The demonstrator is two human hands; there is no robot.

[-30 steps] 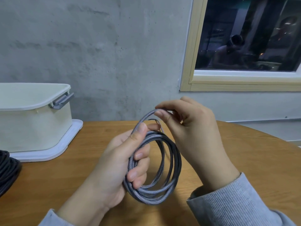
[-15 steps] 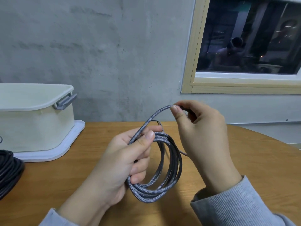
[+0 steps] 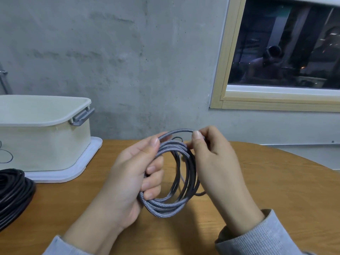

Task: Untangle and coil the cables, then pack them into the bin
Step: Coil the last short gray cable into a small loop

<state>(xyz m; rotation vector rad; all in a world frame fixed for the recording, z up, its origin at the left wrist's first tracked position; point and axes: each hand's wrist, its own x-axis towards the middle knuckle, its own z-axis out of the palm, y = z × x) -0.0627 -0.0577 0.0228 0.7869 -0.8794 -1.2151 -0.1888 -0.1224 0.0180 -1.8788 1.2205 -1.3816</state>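
Note:
A grey braided cable (image 3: 166,207) is wound in several loops above the round wooden table (image 3: 276,190). My left hand (image 3: 128,181) grips the left side of the coil, thumb on top and fingers curled through the loops. My right hand (image 3: 215,161) pinches the free strand at the top of the coil between thumb and forefinger. The cream bin (image 3: 46,144) stands at the left on its white lid (image 3: 77,172), open at the top. A coil of black cable (image 3: 12,192) lies at the far left edge, in front of the bin.
A grey concrete wall stands right behind the table. A wood-framed window (image 3: 276,102) is at the upper right. The bin has a grey latch handle (image 3: 82,116) on its right end. The table's curved edge runs down the right side.
My right hand has carried the free strand back in toward the top of the coil, closing a new loop. My left hand keeps its grip and has shifted slightly right.

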